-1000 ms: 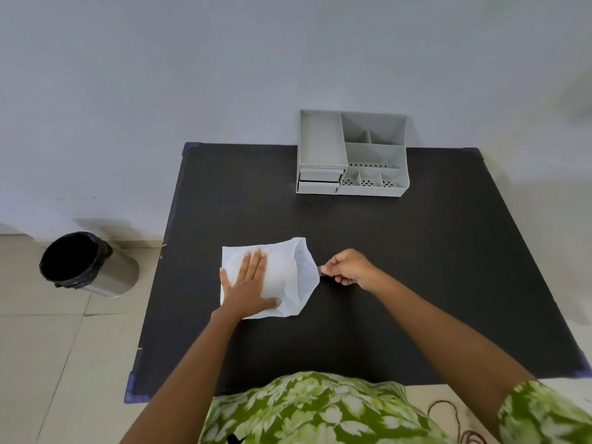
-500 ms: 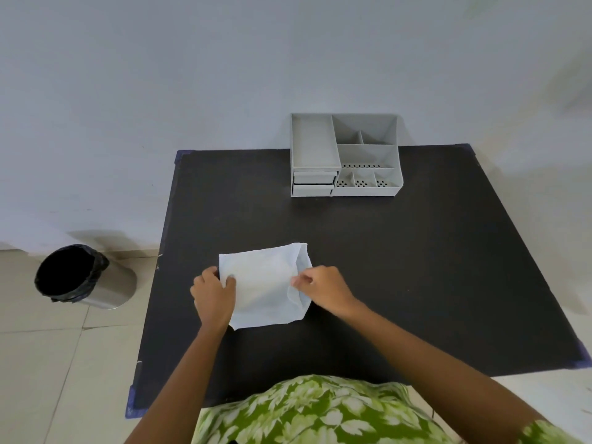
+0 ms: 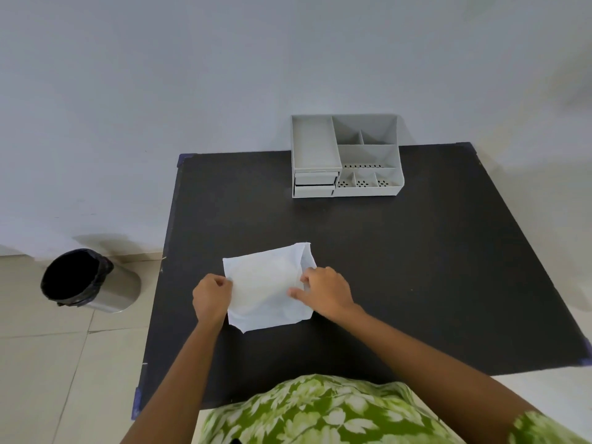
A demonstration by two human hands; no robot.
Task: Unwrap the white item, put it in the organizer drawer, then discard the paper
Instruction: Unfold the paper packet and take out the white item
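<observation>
A folded white paper wrap (image 3: 267, 288) lies on the black table (image 3: 416, 267) in front of me. My left hand (image 3: 211, 298) pinches its left edge. My right hand (image 3: 326, 291) grips the folded right side of the paper. Whatever is wrapped inside is hidden by the paper. The grey organizer (image 3: 346, 155) stands at the table's far edge against the wall, with two small drawers (image 3: 315, 184) at its lower left, both shut.
A steel bin with a black liner (image 3: 80, 280) stands on the tiled floor left of the table. The white wall runs right behind the organizer. My green patterned shirt (image 3: 320, 411) fills the bottom of the view.
My left hand went from lying flat on the paper to pinching its left edge. My right hand came in from the right and took hold of the paper's right side.
</observation>
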